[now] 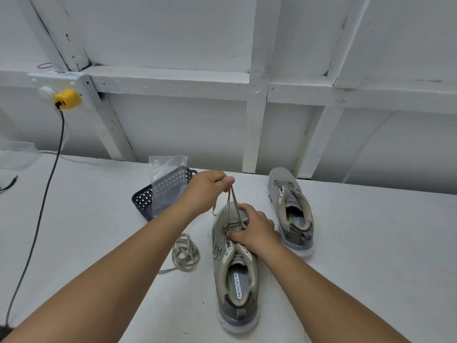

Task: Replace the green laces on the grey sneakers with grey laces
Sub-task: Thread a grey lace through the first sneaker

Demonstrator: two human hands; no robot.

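at 10 o'clock from the near sneaker (235, 268) a dark perforated basket (148, 199) sits on the white table (86, 219), a clear plastic bag (168, 179) leaning in it. a loose coil of lace (185, 253) lies at 9 o'clock, just beside the shoe. a yellow plug (67, 99) with a dark cable (42, 206) hangs on the wall at far left. the second sneaker (291, 209) stands at 2 o'clock, laceless. the left hand (207, 191) pinches 2 strands of the threaded lace (232, 201), lifted above the toe. the right hand (254, 231) covers the eyelets, fingers curled on the upper, gripping it. the near sneaker is grey-olive, heel toward the viewer.
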